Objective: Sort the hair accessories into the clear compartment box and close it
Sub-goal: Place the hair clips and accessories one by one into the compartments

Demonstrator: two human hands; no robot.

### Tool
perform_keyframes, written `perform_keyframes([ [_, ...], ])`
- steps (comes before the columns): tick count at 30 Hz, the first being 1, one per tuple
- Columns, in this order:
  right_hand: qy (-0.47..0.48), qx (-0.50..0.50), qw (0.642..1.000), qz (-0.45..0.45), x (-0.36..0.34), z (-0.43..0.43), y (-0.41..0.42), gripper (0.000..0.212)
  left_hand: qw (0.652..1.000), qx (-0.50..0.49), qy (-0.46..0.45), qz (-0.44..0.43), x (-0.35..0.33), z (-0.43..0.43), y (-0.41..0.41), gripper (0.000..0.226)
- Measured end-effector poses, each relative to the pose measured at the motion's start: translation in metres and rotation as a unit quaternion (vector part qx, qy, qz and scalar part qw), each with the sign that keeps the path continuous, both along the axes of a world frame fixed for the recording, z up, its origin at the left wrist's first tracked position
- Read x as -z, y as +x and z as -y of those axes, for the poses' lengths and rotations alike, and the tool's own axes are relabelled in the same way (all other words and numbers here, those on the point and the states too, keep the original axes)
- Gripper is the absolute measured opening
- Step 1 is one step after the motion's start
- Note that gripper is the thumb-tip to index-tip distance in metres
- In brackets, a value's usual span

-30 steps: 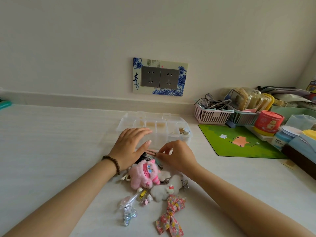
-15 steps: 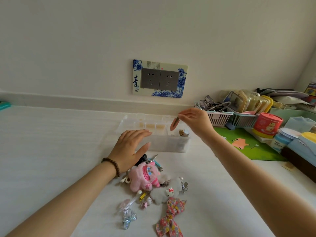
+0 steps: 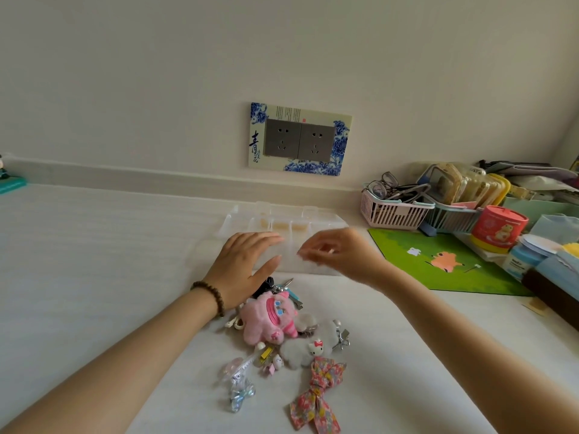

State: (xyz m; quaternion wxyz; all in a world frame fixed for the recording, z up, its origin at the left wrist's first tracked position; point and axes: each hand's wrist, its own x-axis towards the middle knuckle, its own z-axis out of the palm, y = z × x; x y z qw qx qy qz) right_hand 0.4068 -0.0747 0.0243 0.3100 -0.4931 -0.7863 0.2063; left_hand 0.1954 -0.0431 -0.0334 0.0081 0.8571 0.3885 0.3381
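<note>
Clear compartment box (image 3: pixel 275 227) open at the back of the white desk (image 3: pixel 94 245) — hair accessories (image 3: pixel 282 336) heaped just in front. Left hand (image 3: pixel 241 270) flat, fingers spread, against the box. Right hand (image 3: pixel 341 255) blurred above it, fingers loosely curled — grasp impossible to tell.

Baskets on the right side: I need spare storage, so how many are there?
2. A pink basket holding glasses sits by the wall, right of the clear box; a teal basket touches its right side, packed with cases. Clutter further right may hide others.
</note>
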Motion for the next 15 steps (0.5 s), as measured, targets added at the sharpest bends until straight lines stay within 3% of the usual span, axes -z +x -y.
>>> perform_keyframes([
  [3,-0.051,-0.058,0.993,0.085,0.019,0.004,-0.009,0.019,1.0,-0.003,0.003,-0.004,-0.001,0.001,0.001,0.06],
  [15,-0.043,-0.012,0.983,0.179,0.032,0.008,0.01,0.025,1.0,0.005,0.004,-0.003,-0.001,0.001,0.0,0.06],
])
